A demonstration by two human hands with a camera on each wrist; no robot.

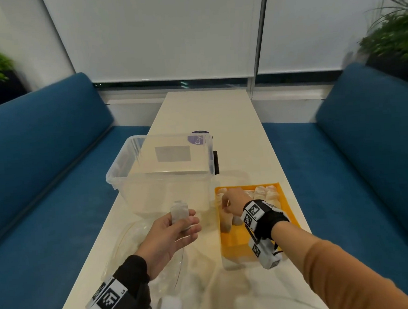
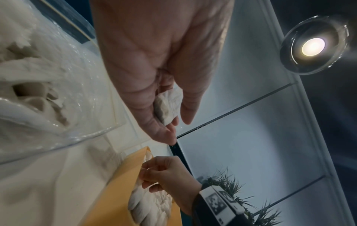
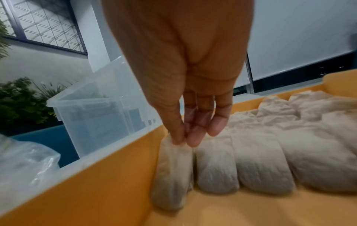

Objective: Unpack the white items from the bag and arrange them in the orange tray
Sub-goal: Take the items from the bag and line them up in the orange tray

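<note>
The orange tray (image 1: pixel 238 246) lies on the table at the right, with several white wrapped items (image 3: pixel 258 162) lined up in its far half. My right hand (image 1: pixel 230 202) is over the tray's left side and pinches the top of the leftmost white item (image 3: pixel 172 175) between thumb and fingertips. My left hand (image 1: pixel 176 226) is raised above the clear plastic bag (image 1: pixel 161 256) and grips another white item (image 2: pixel 168 105) between thumb and fingers. More white items (image 2: pixel 29 73) show inside the bag in the left wrist view.
A clear plastic storage box (image 1: pixel 165 171) stands just behind the bag and left of the tray. A purple-labelled tub (image 1: pixel 198 138) sits behind it. The narrow white table (image 1: pixel 209 110) runs away between blue benches (image 1: pixel 42 165). Plants stand at both far corners.
</note>
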